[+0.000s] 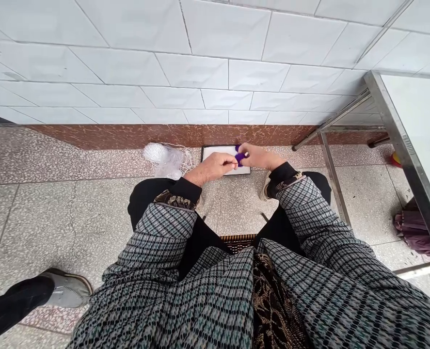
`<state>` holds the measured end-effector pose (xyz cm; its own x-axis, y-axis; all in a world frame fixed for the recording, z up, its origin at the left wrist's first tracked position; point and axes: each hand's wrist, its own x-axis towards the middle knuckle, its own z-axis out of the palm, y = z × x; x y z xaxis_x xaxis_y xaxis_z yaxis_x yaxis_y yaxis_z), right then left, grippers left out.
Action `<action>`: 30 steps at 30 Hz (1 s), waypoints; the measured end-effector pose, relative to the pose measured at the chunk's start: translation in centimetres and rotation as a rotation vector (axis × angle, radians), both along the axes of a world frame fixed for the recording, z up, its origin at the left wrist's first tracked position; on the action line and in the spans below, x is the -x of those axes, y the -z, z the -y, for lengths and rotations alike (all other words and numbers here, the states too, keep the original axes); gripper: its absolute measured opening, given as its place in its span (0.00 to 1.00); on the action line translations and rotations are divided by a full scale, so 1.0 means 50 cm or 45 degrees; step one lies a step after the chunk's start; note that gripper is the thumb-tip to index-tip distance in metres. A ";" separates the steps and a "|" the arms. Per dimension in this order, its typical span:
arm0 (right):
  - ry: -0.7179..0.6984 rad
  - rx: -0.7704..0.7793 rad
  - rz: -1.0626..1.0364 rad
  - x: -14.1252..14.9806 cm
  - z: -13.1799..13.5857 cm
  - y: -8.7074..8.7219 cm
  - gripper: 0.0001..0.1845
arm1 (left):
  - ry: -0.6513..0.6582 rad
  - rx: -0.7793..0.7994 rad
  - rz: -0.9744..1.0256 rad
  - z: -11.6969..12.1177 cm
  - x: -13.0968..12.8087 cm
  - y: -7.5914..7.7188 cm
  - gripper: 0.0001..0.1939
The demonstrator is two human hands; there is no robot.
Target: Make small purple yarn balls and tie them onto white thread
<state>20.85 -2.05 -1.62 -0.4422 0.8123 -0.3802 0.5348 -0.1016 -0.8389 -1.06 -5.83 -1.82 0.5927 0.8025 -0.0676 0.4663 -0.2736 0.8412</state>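
Observation:
A small purple piece (241,158), which looks like yarn work, is held between my two hands over a white board (215,152) with a dark rim on the floor. My left hand (215,167) is closed in a pinch at the left edge of the purple piece. The fingers of my right hand (258,156) curl round its right side. A thin line shows by my left fingertips, too small to name. Left of the board lies a ball of white yarn (155,152) with a clear plastic bag (169,162) and loose strands.
A tiled wall (215,72) rises just beyond the board. At right stands a metal-framed table (389,116), with a dark purple cloth item (416,228) beneath it. Another person's shoe (67,288) is on the floor at lower left. A woven seat edge (238,242) shows between my legs.

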 end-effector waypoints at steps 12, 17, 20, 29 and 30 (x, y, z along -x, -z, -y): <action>0.473 0.181 -1.066 -0.019 -0.018 -0.017 0.27 | -0.105 0.144 0.017 -0.002 -0.003 -0.002 0.09; 0.496 0.081 -0.487 0.005 -0.012 -0.001 0.17 | 0.145 0.164 0.055 0.010 -0.008 -0.020 0.09; 0.206 -0.103 0.052 0.013 -0.002 -0.002 0.16 | 0.065 0.130 0.063 0.006 0.000 -0.016 0.09; -0.277 0.275 -0.379 0.001 0.011 -0.021 0.18 | -0.267 -0.001 -0.006 -0.022 0.026 0.004 0.08; -0.227 0.304 -0.490 0.001 0.011 -0.022 0.18 | -0.292 -0.007 -0.020 -0.024 0.026 0.007 0.09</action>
